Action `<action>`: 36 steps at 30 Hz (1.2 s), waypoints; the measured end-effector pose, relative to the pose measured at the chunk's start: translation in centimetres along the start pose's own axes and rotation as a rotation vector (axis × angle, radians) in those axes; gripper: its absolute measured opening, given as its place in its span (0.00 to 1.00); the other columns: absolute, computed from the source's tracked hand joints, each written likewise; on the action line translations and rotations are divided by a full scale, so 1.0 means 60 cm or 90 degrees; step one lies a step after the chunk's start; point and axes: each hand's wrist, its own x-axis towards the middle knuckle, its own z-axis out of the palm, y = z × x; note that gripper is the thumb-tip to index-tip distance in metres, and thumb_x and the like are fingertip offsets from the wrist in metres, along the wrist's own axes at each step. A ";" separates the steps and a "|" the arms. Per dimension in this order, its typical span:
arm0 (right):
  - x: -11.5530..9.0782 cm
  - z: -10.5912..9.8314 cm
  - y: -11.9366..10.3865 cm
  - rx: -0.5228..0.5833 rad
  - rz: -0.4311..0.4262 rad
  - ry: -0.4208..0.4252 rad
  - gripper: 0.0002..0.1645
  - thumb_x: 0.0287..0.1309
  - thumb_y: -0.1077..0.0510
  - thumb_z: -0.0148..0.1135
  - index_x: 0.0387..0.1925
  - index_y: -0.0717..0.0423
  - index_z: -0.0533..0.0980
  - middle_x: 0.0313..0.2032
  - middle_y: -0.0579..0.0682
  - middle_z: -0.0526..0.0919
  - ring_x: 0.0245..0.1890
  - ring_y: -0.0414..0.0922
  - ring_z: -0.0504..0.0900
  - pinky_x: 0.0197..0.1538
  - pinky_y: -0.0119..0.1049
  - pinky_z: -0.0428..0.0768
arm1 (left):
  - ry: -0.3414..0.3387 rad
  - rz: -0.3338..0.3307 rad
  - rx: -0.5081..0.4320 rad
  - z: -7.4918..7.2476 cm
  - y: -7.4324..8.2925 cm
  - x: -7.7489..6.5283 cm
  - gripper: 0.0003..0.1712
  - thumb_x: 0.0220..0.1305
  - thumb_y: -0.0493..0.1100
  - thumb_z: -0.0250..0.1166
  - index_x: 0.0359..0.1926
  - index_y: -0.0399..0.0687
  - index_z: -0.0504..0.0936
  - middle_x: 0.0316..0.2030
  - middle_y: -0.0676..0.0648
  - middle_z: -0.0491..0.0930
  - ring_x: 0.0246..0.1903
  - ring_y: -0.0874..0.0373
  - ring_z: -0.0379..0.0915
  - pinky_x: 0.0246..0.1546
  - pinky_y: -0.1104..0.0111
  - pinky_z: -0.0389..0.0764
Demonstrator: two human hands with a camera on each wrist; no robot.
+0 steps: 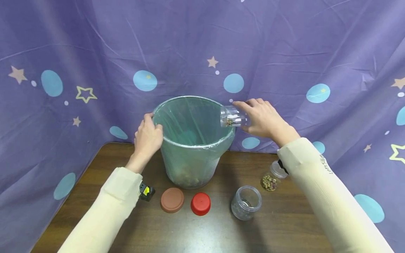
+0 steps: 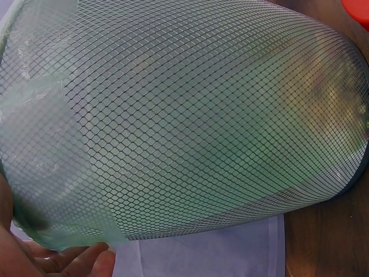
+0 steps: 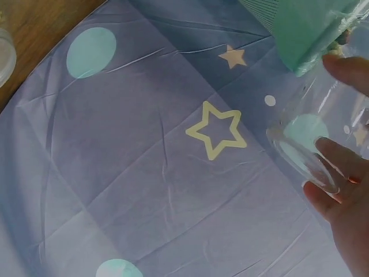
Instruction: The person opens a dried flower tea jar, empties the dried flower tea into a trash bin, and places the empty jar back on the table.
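My left hand [image 1: 148, 135] grips the left rim of a mesh wastebasket [image 1: 196, 161] lined with a green plastic bag [image 1: 186, 119]. In the left wrist view, the fingers [image 2: 86, 262] curl at the edge of the basket [image 2: 190, 115]. My right hand [image 1: 264, 117] holds a transparent jar [image 1: 234, 116] near its base. That jar lies on its side, its mouth over the basket's right rim, with a few dried bits [image 1: 229, 122] inside near the mouth. Brownish pieces [image 1: 186, 177] show blurred through the mesh at the bottom. The right wrist view shows the jar [image 3: 308, 121] between thumb and fingers.
On the wooden table [image 1: 202, 235], a brown lid [image 1: 172, 200] and a red lid [image 1: 200, 203] lie before the basket. A lidless transparent jar [image 1: 246, 203] stands to their right. Behind it, another jar [image 1: 269, 182] holds dried buds, near the right sleeve. A purple curtain [image 1: 190, 42] hangs behind.
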 end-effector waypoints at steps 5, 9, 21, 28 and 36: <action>0.003 -0.002 -0.003 -0.016 -0.031 0.040 0.44 0.45 0.53 0.74 0.67 0.46 0.70 0.51 0.61 0.80 0.54 0.63 0.76 0.58 0.59 0.72 | 0.001 -0.002 0.005 0.000 0.000 -0.001 0.32 0.69 0.45 0.46 0.73 0.44 0.58 0.65 0.32 0.69 0.61 0.28 0.67 0.60 0.38 0.68; 0.004 -0.003 -0.007 -0.028 -0.049 0.063 0.44 0.42 0.57 0.75 0.65 0.46 0.72 0.52 0.61 0.79 0.55 0.63 0.74 0.59 0.60 0.71 | 0.003 -0.005 0.008 0.002 0.000 0.000 0.32 0.69 0.45 0.46 0.73 0.44 0.58 0.65 0.32 0.69 0.61 0.28 0.67 0.60 0.38 0.68; 0.010 0.002 -0.012 -0.078 -0.085 0.100 0.44 0.39 0.64 0.72 0.63 0.44 0.73 0.53 0.63 0.77 0.55 0.63 0.75 0.58 0.60 0.72 | 0.000 -0.005 0.003 0.000 0.002 -0.002 0.32 0.69 0.45 0.46 0.73 0.44 0.58 0.65 0.32 0.70 0.61 0.28 0.67 0.60 0.38 0.68; 0.010 -0.001 -0.015 -0.077 -0.073 0.088 0.44 0.39 0.65 0.70 0.63 0.42 0.73 0.53 0.62 0.76 0.56 0.63 0.72 0.57 0.62 0.71 | 0.001 -0.004 0.003 -0.001 0.003 -0.002 0.32 0.69 0.44 0.46 0.73 0.44 0.58 0.65 0.32 0.69 0.61 0.28 0.67 0.60 0.39 0.68; 0.012 -0.007 -0.022 -0.042 -0.050 0.033 0.47 0.41 0.68 0.67 0.66 0.40 0.71 0.56 0.64 0.70 0.59 0.64 0.67 0.55 0.65 0.73 | -0.005 -0.010 0.003 -0.001 0.001 -0.001 0.33 0.69 0.45 0.46 0.74 0.45 0.57 0.66 0.32 0.69 0.61 0.29 0.67 0.60 0.39 0.68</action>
